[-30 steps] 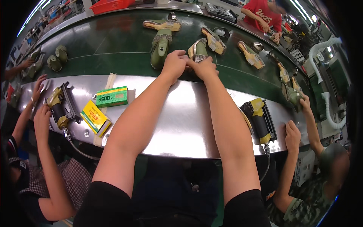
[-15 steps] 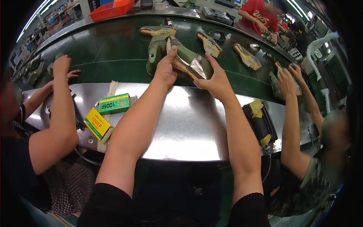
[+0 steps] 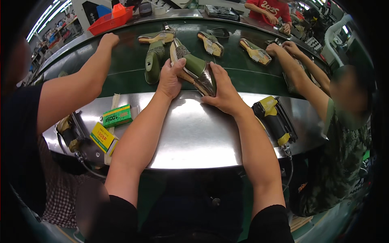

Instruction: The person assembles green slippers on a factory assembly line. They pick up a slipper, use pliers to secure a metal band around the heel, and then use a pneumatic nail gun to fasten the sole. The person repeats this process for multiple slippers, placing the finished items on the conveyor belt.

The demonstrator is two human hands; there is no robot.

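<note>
The left neighbour's hand has reached farther over the belt. Left hand and right hand grip a green shoe (above the belt's near side), best steadied at both ends.

The near metal bench supports a green box and a yellow box at left, with a black-and-yellow air tool at right. The green work surface beyond carries several partly assembled shoes. A red basket rests at far left.
</note>
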